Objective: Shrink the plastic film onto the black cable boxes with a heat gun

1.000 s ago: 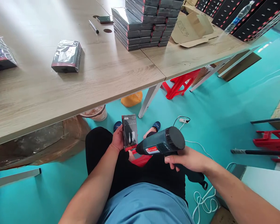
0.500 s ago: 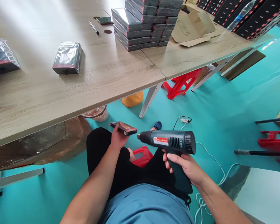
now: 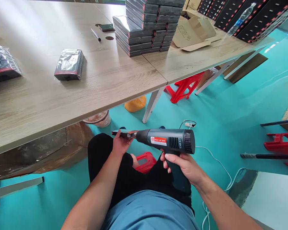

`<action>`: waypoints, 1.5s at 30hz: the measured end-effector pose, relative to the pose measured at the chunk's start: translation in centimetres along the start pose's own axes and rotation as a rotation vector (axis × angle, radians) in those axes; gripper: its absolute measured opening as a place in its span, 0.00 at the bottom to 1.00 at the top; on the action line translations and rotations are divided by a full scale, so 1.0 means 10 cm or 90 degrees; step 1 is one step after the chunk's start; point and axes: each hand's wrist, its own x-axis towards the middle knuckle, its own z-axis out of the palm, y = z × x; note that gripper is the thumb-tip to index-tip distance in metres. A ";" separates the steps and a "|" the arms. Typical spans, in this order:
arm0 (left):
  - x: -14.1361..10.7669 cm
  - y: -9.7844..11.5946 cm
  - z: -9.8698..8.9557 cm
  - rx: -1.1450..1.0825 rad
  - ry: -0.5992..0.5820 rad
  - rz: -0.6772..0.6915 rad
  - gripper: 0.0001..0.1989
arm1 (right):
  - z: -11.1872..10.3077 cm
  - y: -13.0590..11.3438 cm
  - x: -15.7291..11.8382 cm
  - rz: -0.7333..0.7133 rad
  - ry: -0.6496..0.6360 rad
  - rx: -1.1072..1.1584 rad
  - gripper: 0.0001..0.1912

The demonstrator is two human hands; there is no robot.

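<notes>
Seen from above, a seated person holds a thin, flat, dark box with red edging over the lap, below a pale wood-grain table. The left hand is partly closed, fingers beneath the box and thumb at its near edge. The right hand wraps round the handle of a dark green-blue, pistol-shaped heat gun; whether its trigger is pressed cannot be told. The step in hand appears to be aiming the gun's nozzle at the box's end; they look very close, perhaps touching. The next move seems to call for a slight gap and steady wrists.

On the table are a film-wrapped box, a silver pen and a tall stack of dark boxes. The table edge limits upward room; a white cord trails on the floor.
</notes>
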 end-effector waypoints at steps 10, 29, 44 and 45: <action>-0.03 0.00 0.09 -0.003 0.012 0.024 0.14 | 0.05 -0.13 0.07 -0.029 0.023 -0.021 0.19; -0.05 0.00 0.19 -0.042 0.005 0.010 0.20 | -0.08 0.00 0.08 -0.010 0.030 0.110 0.22; -0.14 0.01 0.20 -0.034 -0.012 0.029 0.13 | 0.02 -0.02 0.04 -0.026 0.065 0.080 0.21; -0.14 0.02 0.20 -0.036 -0.010 0.032 0.12 | -0.02 -0.01 0.03 -0.017 0.063 0.102 0.22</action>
